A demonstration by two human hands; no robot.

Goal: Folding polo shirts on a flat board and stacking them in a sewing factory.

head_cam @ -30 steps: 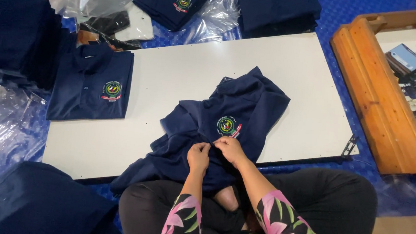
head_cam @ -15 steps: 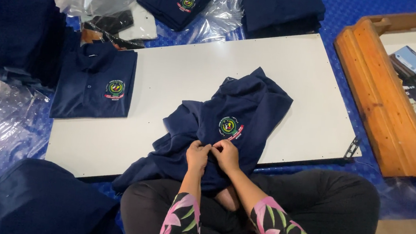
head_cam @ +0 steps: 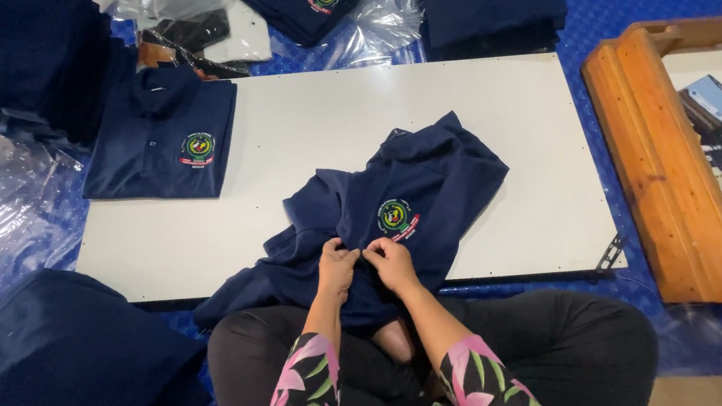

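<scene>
White board point(head_cam: 297, 138): bears crumpled navy polo shirt point(head_cam: 431, 183), hem spilling over near edge onto lap | left hand point(head_cam: 337, 266) and right hand point(head_cam: 390, 264): both pinching shirt fabric below crest | risk: loose hem may drag shirt off board.

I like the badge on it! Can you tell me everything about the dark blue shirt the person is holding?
The crumpled navy polo shirt looks like soft knit cloth, with a collar at its far end and a round coloured badge on the chest. It lies rumpled across the near edge of the flat white board, spilling into the person's lap. The left hand and right hand pinch its fabric together.
</scene>
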